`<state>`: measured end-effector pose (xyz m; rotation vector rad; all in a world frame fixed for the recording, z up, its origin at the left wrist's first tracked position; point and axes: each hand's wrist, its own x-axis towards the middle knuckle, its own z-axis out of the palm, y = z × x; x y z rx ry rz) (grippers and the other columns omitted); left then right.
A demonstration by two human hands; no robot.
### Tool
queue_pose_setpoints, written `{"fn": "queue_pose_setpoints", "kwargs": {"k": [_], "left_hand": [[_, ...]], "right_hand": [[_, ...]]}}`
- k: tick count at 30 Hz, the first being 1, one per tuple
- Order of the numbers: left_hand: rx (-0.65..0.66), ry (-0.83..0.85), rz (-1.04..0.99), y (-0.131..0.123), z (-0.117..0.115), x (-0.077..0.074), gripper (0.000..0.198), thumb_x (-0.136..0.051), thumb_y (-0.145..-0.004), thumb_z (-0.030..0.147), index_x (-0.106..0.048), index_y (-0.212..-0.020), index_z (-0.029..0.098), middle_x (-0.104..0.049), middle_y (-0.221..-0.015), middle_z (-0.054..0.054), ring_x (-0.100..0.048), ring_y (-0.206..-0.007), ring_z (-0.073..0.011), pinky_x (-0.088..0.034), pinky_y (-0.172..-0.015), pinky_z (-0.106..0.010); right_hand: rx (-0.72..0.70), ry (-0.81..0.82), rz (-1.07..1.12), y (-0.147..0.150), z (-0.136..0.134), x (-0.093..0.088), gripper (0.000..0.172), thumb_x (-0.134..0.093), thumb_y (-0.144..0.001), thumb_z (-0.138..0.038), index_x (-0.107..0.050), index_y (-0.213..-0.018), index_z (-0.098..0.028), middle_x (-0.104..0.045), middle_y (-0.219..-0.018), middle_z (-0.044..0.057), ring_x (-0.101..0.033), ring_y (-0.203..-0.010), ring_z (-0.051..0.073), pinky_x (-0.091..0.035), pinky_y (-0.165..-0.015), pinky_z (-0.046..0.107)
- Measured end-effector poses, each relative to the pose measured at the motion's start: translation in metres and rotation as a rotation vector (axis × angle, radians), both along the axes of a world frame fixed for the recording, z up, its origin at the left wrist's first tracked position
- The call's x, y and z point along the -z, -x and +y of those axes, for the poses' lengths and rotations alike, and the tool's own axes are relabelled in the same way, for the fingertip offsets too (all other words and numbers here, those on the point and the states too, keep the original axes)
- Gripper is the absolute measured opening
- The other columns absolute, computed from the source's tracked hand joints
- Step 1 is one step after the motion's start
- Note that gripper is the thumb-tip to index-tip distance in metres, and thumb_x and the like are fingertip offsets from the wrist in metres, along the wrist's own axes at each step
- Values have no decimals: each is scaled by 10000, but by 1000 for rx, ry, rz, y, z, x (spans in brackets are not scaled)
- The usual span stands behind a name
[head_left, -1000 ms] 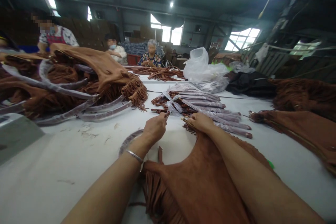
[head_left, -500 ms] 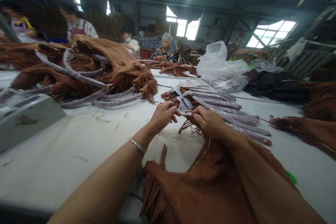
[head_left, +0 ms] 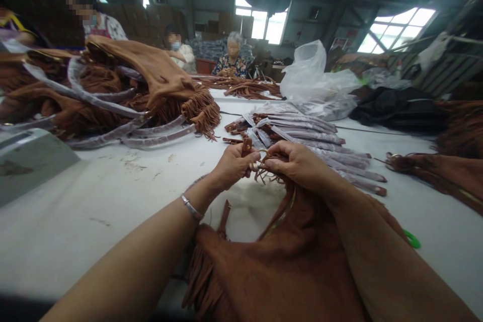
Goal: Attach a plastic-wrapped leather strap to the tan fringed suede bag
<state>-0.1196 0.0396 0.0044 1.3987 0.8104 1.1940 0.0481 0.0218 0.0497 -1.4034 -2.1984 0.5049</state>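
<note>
Taking the hands as the clock's centre, we see the brown fringed handbag at six o'clock on the white table, its upper corner raised to them. Our left hand has thumb and fingers pinched tight on a brown strap end. Our right hand has thumb and forefinger closed on the handbag's corner beside a gold ring; we cannot tell whether strap end and ring touch. Plastic-wrapped straps lie at two o'clock, heaped fringed bags at ten.
</note>
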Motion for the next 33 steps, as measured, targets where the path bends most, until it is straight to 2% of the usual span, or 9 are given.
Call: {"fn": "queue_pose_setpoints", "kwargs": {"k": [3, 7, 12, 16, 20, 23, 28, 33], "left_hand": [[5, -15, 49, 3, 0, -2, 190, -618, -725, 288, -527, -712, 122, -528, -473, 34, -402, -333, -43, -274, -323, -152], [15, 16, 53, 5, 0, -3, 204, -621, -722, 302, -534, -681, 123, -512, -446, 33, -386, -319, -45, -256, -315, -155], [33, 146, -25, 5, 1, 1, 213, -649, -688, 303, -522, -673, 133, -497, -428, 33, -377, -314, -58, -259, -309, -161], [27, 189, -1, 7, 3, 2, 204, -639, -693, 272, -492, -644, 139, -490, -414, 28, -376, -306, -61, -260, -309, -160], [37, 195, 0, 11, 6, 3, 193, -634, -708, 261, -499, -648, 136, -475, -403, 33, -365, -301, -58, -256, -307, -159], [71, 212, -29, 14, 8, 3, 198, -622, -731, 280, -525, -661, 123, -490, -421, 21, -367, -306, -55, -260, -315, -161], [35, 309, -88, 16, 6, -1, 162, -547, -785, 248, -570, -731, 97, -502, -450, 11, -392, -310, -58, -263, -335, -164], [11, 317, 29, 10, 1, 2, 88, -543, -759, 167, -572, -718, 96, -484, -439, 19, -373, -315, -49, -240, -322, -153]], "right_hand": [[25, 41, -96, 2, -3, -2, 276, -592, -679, -361, -585, -868, -161, -593, -700, -8, -498, -597, 108, -322, -515, 200], [148, 15, -229, 9, -5, -2, 221, -535, -664, -298, -589, -845, -185, -601, -717, 3, -500, -598, 124, -297, -491, 213], [180, -170, -216, 13, -6, 8, 232, -498, -688, -313, -557, -895, -226, -618, -751, -18, -543, -651, 139, -315, -542, 226], [178, -321, -310, 15, -8, 15, 316, -505, -706, -318, -499, -1000, -203, -624, -841, 24, -556, -711, 168, -334, -582, 246], [125, -462, -484, 18, -8, 24, 216, -471, -760, -331, -518, -920, -194, -592, -895, 76, -534, -823, 222, -357, -641, 285], [92, -434, -491, 16, -3, 29, 210, -448, -787, -352, -516, -922, -206, -587, -893, 68, -534, -838, 223, -365, -646, 287], [80, -251, -452, 7, 10, 32, 246, -494, -745, -359, -534, -930, -201, -614, -873, 51, -572, -802, 198, -365, -635, 263], [96, -206, -416, 4, 12, 28, 267, -503, -725, -377, -558, -935, -220, -634, -840, 29, -584, -756, 186, -323, -578, 246]]}}
